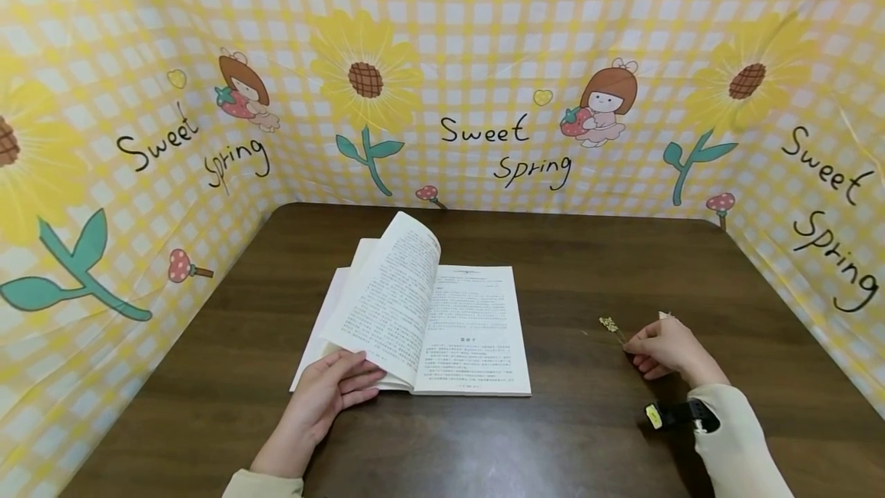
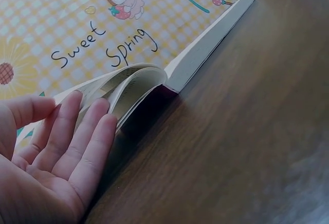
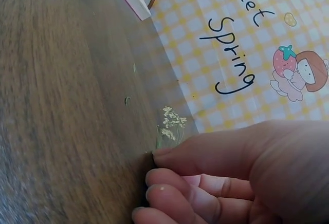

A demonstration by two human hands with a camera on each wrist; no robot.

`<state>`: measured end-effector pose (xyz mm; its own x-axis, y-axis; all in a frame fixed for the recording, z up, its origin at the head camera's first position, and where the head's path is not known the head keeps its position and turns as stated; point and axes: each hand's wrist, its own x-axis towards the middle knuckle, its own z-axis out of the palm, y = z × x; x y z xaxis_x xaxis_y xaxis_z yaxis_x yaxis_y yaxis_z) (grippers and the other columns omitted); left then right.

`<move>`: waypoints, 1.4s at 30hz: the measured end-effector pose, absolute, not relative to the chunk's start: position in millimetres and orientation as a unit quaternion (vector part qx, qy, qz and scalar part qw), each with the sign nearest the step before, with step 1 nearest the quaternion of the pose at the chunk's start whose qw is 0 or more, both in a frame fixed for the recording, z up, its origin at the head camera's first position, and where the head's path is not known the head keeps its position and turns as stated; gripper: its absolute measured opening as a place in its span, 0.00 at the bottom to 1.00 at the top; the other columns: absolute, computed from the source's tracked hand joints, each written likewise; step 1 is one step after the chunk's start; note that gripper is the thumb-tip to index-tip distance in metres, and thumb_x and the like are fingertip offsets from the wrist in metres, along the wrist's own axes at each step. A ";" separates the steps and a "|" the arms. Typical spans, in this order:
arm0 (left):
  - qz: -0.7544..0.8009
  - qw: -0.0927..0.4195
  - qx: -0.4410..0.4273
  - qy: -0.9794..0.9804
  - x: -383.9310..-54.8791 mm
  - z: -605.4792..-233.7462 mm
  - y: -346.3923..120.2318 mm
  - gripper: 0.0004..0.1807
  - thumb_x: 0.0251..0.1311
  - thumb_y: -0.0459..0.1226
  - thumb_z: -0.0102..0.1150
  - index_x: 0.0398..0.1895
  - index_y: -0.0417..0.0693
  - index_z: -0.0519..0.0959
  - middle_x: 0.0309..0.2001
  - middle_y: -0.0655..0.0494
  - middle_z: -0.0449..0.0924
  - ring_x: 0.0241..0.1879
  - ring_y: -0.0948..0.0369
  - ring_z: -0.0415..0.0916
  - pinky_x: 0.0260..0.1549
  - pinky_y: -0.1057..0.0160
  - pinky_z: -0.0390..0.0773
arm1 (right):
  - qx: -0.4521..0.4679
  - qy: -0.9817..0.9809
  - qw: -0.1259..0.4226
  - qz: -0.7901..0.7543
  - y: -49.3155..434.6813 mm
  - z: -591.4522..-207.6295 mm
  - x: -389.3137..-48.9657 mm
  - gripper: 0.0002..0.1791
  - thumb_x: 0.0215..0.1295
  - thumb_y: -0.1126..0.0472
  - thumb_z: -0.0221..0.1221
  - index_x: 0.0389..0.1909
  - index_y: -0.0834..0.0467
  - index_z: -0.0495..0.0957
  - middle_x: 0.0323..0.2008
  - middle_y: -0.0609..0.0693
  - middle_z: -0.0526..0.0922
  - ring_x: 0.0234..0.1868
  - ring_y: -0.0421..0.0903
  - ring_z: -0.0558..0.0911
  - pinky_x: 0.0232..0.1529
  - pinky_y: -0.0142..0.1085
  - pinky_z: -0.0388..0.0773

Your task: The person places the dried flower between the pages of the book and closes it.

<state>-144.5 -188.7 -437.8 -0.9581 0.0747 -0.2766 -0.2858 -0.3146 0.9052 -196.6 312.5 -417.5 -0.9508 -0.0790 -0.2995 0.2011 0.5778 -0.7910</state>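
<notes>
An open book (image 1: 477, 329) lies on the table, its left-hand pages (image 1: 394, 298) lifted and bowed over. My left hand (image 1: 332, 386) is at the lower left corner, pinching page edges between thumb and fingers. In the left wrist view, the loose pages (image 2: 136, 82) arch beside the fingertips of the left hand (image 2: 61, 152). To the right of the book, my right hand (image 1: 667, 348) pinches the thin stem of a small dried flower sprig (image 1: 609, 324). Its pale blossom cluster (image 3: 172, 124) sticks out past the thumb in the right wrist view.
The dark wooden table (image 1: 470, 444) is bordered at the back and sides by a yellow checked cloth (image 1: 477, 60) with printed sunflowers. Tiny plant bits (image 3: 127, 100) lie on the tabletop near the right hand. A black band (image 1: 681, 413) circles the right wrist.
</notes>
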 end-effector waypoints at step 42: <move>0.801 0.061 -0.133 0.581 -142.6 -438.4 -180.8 0.10 0.70 0.32 0.54 0.28 0.44 0.77 0.30 0.51 0.85 0.36 0.57 0.86 0.35 0.58 0.85 | -0.060 0.707 0.140 -0.690 281.6 -420.2 -202.4 0.09 0.72 0.71 0.54 0.43 0.74 0.79 0.35 0.59 0.87 0.35 0.47 0.88 0.38 0.40 0.85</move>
<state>-142.6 -180.8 -438.4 -0.9575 -0.0571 -0.2826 -0.2510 -0.3169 0.9146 -202.4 281.6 -420.2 -0.9536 -0.2781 -0.1150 0.1083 0.0395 -0.9933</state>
